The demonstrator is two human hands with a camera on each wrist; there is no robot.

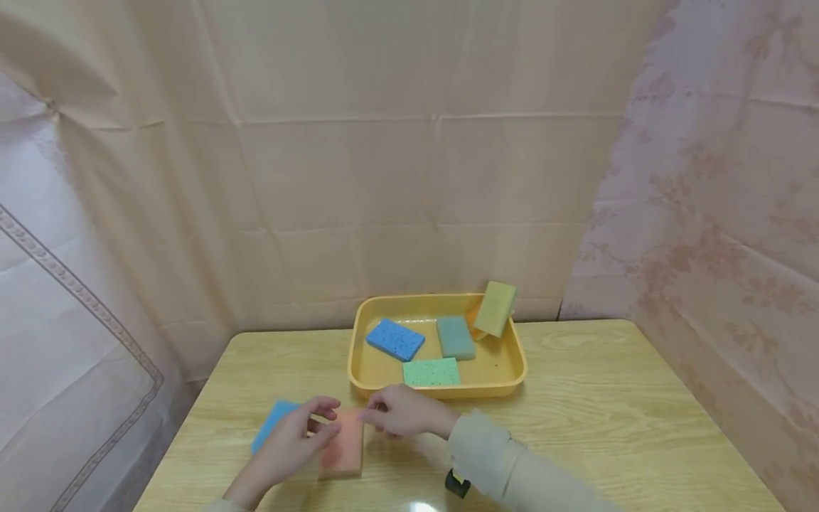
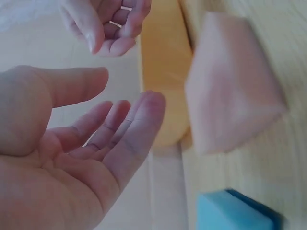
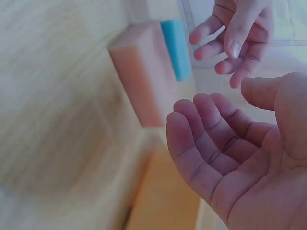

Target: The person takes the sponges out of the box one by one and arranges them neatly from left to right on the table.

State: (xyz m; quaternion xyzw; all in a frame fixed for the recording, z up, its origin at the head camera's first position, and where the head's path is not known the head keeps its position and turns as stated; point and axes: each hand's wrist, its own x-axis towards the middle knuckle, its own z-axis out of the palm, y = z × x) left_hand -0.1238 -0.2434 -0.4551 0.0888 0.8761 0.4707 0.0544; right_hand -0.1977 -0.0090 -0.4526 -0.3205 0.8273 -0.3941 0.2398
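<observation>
A pink sponge point(image 1: 345, 451) lies on the table in front of me, and in the wrist views it looks like a thick block. My left hand point(image 1: 294, 437) is over its left side, with thumb and fingers apart and nothing between them. Near its upper right corner is my right hand point(image 1: 406, 411), its fingers loosely bent and holding nothing in the right wrist view. Both wrist views show the pink sponge point(image 2: 230, 86) apart from the fingers. A blue sponge point(image 1: 271, 423) lies to the left, partly hidden behind my left hand; its dark underside point(image 2: 254, 206) shows in the left wrist view.
A yellow tray point(image 1: 441, 392) stands at the back of the table. It holds a blue sponge point(image 1: 395, 340), a grey-green sponge point(image 1: 456, 338) and a light green sponge point(image 1: 431, 372). A yellow sponge point(image 1: 496, 308) leans on its right rim. A small black object point(image 1: 457, 484) lies near my right sleeve.
</observation>
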